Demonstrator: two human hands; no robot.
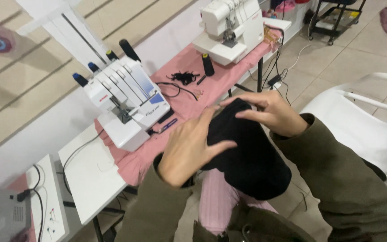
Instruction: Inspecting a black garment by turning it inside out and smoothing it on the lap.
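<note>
Holding a black fabric piece (247, 152) up over my lap, I had both hands on it, above the pink cloth (218, 201) on my knees. My left hand (189, 148) lay spread on its left edge, thumb pressed into the cloth, fingers apart. My right hand (269, 112) pinched the top fold, fingertips closed on it. Fabric looked soft, light, limp, likely stretchy and sagging where unsupported; best gripped at edges or a fold, not mid-panel. Beyond, the bench (95, 179) carried a white overlock machine (126, 103) on a pink cover (189, 98). Farther off stood a black thread cone (208, 65) and a second white machine (231, 27).
</note>
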